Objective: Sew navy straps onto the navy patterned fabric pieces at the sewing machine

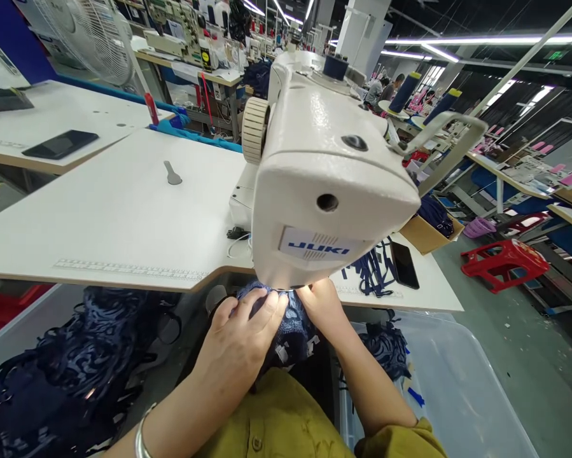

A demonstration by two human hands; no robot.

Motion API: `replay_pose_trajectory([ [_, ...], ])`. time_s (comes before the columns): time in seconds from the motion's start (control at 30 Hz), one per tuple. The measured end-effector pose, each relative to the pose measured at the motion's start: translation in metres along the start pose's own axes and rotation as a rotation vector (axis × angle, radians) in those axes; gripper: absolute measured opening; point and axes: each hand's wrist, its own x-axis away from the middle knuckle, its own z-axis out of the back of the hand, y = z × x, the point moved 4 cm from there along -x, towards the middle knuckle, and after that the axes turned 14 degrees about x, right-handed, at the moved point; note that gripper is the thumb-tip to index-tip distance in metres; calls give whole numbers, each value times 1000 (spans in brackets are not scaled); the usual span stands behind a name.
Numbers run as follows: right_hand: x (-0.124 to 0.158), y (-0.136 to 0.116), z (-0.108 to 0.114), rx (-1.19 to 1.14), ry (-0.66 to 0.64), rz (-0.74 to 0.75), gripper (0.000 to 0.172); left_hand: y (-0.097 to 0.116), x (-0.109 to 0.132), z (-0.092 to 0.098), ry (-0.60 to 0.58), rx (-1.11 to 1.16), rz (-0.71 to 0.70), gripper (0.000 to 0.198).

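Observation:
A white JUKI sewing machine (336,184) stands in front of me, its head hiding the needle area. A dark blue lace garment piece (292,324) lies under the machine head and hangs down toward my lap. On its left side my left hand (247,334) grips the lace, fingers bent and pressed together near the lit sewing spot. My right hand (324,312) holds the lace from the right, close beneath the head; its fingertips are partly hidden behind the machine.
Blue lace garments (90,356) fill a clear bin at left. Another clear bin (457,375) holds a lace piece (385,346). Navy straps (374,270) and a phone (404,264) lie on the table's right; a flat metal piece (172,173) lies left. A red stool (505,264) stands beyond.

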Motion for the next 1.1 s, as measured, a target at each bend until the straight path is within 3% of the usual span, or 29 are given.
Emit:
replay_pose_trajectory([
  [0.2, 2, 1, -1, 6, -19, -35, 8, 2, -1, 0, 22, -13, 5, 42],
  [0.73, 2, 0, -5, 10, -3, 17, 18, -2, 2, -1, 46, -8, 30, 40],
  [1.1, 2, 4, -7, 13, -29, -15, 15, -4, 1, -1, 55, 7, 7, 39],
])
